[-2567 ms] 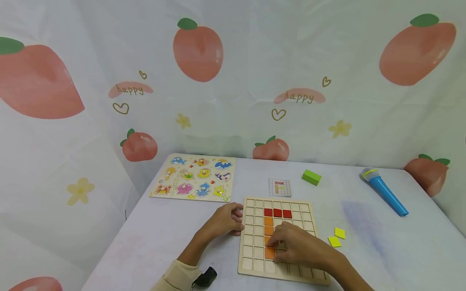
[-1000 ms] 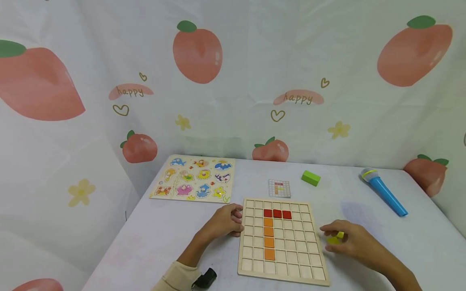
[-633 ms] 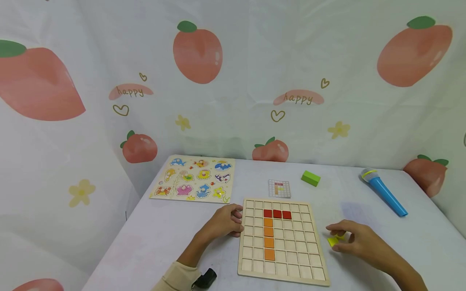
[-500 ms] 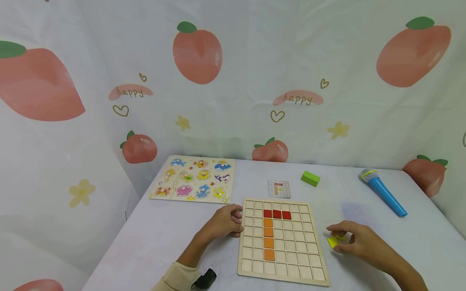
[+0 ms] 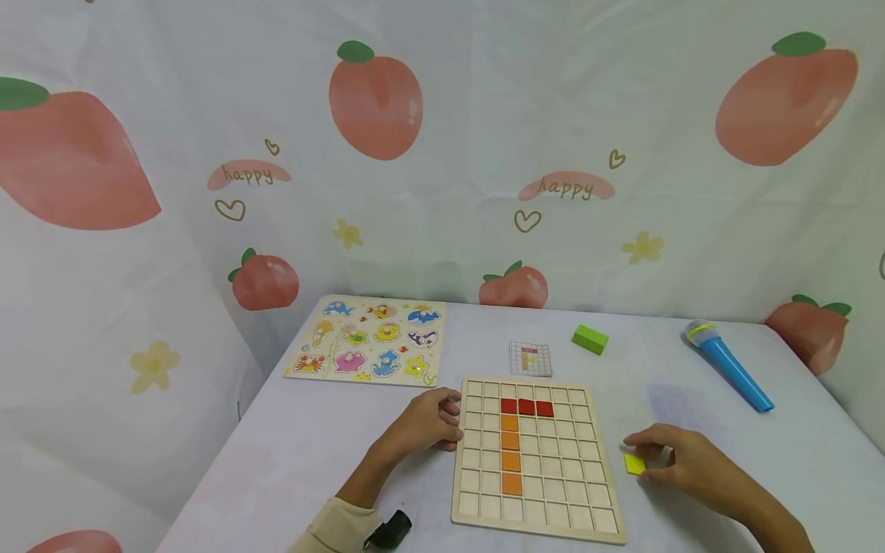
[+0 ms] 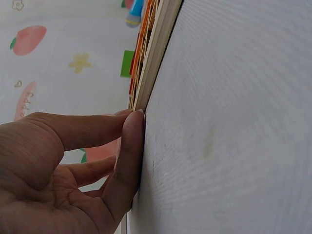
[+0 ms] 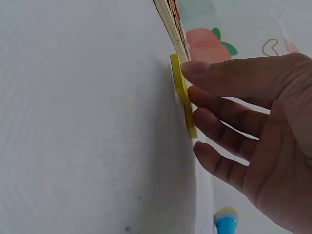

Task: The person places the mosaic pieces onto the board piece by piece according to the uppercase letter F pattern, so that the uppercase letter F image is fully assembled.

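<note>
A wooden grid board [image 5: 565, 468] lies flat on the table, with three red tiles [image 5: 526, 408] in a row and a column of orange tiles [image 5: 510, 461] below the leftmost. My left hand [image 5: 426, 421] grips the board's left edge; the left wrist view shows thumb and index finger [image 6: 92, 130] meeting at that edge. Right of the board, my right hand [image 5: 691, 465] is over two yellow tiles. Its thumb touches the nearer yellow tile [image 5: 634, 464], while curved, spread fingers [image 7: 219, 114] are by the farther yellow tile [image 7: 191, 127], which the hand hides in the head view.
Behind the board lie a small printed grid card [image 5: 530, 359] and a green block [image 5: 590, 339]. A sea-animal peg puzzle [image 5: 366, 339] sits back left, a blue toy microphone [image 5: 733, 370] back right. A black object [image 5: 389, 530] is beside the left sleeve.
My right hand has left the orange tiles and moved right to the yellow tiles. Lately the nearer yellow tile has shifted slightly, and the farther one has become hidden. The left hand stays put.
</note>
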Demonstrator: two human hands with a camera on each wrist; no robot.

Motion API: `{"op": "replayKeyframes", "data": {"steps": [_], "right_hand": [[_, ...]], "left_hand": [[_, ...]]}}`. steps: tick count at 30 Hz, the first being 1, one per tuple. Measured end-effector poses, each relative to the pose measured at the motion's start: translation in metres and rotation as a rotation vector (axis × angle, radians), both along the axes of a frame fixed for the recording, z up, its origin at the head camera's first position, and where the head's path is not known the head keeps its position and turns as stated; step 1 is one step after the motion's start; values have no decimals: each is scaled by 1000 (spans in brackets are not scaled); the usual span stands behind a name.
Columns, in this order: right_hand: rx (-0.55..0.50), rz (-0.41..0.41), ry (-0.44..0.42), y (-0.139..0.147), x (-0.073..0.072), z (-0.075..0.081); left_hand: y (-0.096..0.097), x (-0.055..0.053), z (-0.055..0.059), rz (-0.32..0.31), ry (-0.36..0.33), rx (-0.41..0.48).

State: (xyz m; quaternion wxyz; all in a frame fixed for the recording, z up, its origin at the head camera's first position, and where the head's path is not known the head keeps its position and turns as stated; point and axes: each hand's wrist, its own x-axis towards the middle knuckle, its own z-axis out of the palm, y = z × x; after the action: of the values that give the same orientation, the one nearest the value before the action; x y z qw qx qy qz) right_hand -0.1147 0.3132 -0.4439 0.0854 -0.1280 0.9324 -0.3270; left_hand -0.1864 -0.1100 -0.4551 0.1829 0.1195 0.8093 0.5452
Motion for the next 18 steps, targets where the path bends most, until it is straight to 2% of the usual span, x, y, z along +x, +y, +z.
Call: {"op": "replayKeyframes", "data": {"steps": [13, 18], "right_hand": [[126, -63, -52, -3, -4, -1], [142, -51, -59, -3, -5, -1]], "left_hand": [[0, 1, 2, -3, 14, 5], [0, 2, 2, -1, 5, 13]]}}
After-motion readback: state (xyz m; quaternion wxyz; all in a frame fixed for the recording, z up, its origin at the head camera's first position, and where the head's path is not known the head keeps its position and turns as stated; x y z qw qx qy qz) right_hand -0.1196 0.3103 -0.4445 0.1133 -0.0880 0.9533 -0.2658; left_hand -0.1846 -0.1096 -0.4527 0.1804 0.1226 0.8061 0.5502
